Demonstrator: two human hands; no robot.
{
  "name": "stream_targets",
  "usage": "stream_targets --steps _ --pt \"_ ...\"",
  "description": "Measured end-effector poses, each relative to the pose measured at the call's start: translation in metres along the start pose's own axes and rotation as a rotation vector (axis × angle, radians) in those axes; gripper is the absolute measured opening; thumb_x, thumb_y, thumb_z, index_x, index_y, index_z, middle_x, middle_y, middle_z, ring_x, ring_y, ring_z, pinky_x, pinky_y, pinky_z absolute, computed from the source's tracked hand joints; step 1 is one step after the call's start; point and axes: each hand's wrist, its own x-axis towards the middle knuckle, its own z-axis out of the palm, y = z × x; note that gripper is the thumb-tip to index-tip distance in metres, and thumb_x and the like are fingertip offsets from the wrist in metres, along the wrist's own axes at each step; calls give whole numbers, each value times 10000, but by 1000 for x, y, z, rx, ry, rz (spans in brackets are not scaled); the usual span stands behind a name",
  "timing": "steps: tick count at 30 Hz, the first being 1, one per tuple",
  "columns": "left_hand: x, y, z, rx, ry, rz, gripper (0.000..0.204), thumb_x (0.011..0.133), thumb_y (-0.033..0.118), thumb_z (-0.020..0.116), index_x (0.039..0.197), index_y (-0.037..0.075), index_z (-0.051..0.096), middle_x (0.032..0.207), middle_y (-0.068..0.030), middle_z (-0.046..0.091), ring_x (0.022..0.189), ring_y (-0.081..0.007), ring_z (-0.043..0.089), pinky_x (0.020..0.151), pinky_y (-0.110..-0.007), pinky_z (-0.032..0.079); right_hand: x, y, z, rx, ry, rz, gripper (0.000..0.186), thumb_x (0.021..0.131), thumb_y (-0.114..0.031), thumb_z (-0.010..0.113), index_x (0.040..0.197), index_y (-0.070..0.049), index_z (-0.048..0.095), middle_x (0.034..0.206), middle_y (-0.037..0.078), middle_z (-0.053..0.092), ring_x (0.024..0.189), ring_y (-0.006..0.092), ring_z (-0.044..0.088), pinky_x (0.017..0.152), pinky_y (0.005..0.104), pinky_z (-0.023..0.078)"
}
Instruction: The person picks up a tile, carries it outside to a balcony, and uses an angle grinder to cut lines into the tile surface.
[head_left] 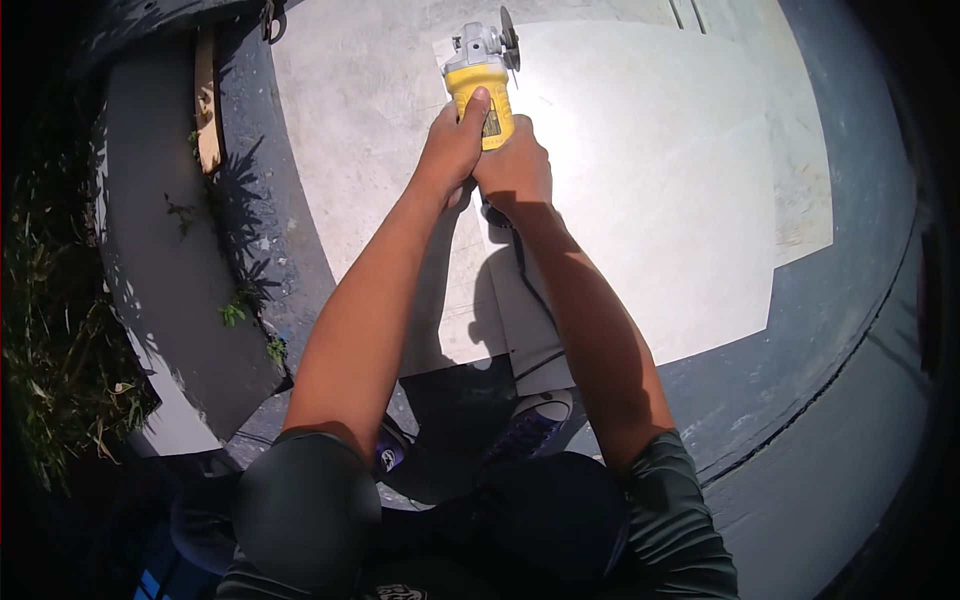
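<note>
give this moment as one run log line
left hand: grips yellow angle grinder | right hand: grips its rear | disc: on tool's right side | beneath: pale sheets, disc contact unclear

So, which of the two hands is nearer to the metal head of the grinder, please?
Left. The left hand has its thumb lying forward on the yellow body, just behind the metal head; the right hand sits farther back, around the body's rear end.
</note>
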Motion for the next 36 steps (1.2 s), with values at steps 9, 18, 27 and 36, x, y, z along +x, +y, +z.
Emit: stream_targets --steps 9,18,27,36 --pt "5 -7 0 -41 8 1 588 1067 493 550 1302 -44 590 1109 -148 694 971 -182 670 864 -336 533 0 -2 -2 -19 -8 19 509 884 -384 721 1184 -11 546 1071 255 734 1050 423 718 921 489 550" --pt "12 -12 -6 -8 14 8 590 1064 490 558 1288 -55 593 1105 -156 695 969 -184 669 863 -337 534 1 -2 0 -21 -9 -4 538 875 -402 734 1179 1 547 1074 264 732 1055 427 717 924 488 549" --pt "3 -4 0 -60 14 -7 592 1066 483 565 1284 -66 583 1110 -158 693 974 -182 677 871 -335 541 2 0 1 -31 -10 -6 549 877 -418 738 1172 2 545 1077 268 730 1043 424 721 915 487 559" --pt "1 0 -2 -48 -10 -53 655 1069 535 533 1386 -38 551 1216 -128 682 1093 -167 660 964 -324 514 0 -4 1 -37 -11 7 565 880 -429 741 1189 4 549 1072 267 733 1045 426 723 916 488 560"
